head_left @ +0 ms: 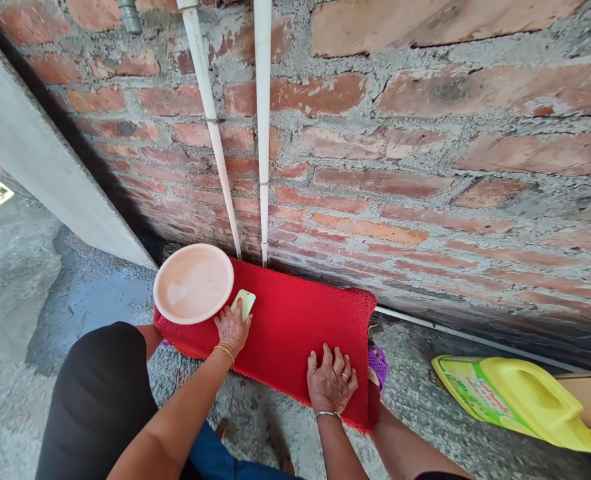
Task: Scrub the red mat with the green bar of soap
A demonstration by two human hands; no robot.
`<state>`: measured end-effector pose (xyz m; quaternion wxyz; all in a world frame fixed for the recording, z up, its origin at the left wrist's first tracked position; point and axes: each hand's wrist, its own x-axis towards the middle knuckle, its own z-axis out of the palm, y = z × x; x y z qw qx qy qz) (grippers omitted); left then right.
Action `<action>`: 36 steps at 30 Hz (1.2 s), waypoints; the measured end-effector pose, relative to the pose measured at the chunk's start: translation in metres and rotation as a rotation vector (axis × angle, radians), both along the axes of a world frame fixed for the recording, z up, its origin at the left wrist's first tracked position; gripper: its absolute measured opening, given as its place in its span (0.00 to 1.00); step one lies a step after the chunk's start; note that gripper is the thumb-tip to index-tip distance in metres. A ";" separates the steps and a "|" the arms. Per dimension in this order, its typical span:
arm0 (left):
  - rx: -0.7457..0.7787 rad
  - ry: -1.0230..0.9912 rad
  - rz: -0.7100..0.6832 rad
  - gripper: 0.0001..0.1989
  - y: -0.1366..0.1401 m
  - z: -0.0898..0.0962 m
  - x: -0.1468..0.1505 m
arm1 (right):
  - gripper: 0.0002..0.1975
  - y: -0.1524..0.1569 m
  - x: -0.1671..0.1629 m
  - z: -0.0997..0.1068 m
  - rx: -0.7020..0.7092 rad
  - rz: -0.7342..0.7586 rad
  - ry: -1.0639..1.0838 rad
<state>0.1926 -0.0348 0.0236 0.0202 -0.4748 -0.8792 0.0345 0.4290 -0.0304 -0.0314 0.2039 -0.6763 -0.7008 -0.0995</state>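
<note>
A red fuzzy cloth [290,313] covers a long, low surface in front of me. My left hand [232,330], with a gold-coloured bracelet at its wrist, grips a pale green flat bar with rounded corners [246,302] against the cloth, between fingers and thumb. What the bar is made of I cannot tell. Just left of that hand, a round pale pink basin [194,283] rests on the cloth's left end; light shines off its inside. Toward the right end, my right hand [331,381] lies flat on the cloth, fingers spread and holding nothing.
A brick wall [400,167] rises behind the cloth, with two white pipes [264,133] running down it. A grey slab [60,147] leans at the left. On the concrete floor at right lies a yellow jug [520,393]. A purple shoe [378,365] shows beside the cloth.
</note>
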 end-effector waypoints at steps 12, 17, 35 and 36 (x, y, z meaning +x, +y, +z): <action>0.071 -0.077 -0.372 0.31 -0.015 -0.021 0.078 | 0.21 0.001 -0.001 0.002 0.047 -0.002 -0.021; 0.028 0.029 -0.140 0.29 -0.024 -0.007 0.014 | 0.20 0.001 -0.001 0.002 0.011 -0.005 0.001; 0.055 0.000 -0.285 0.30 -0.044 -0.010 0.041 | 0.19 0.001 -0.002 0.003 0.055 -0.013 -0.043; 0.047 0.022 -0.234 0.30 -0.045 -0.008 0.027 | 0.19 0.001 -0.002 0.003 0.048 -0.014 -0.035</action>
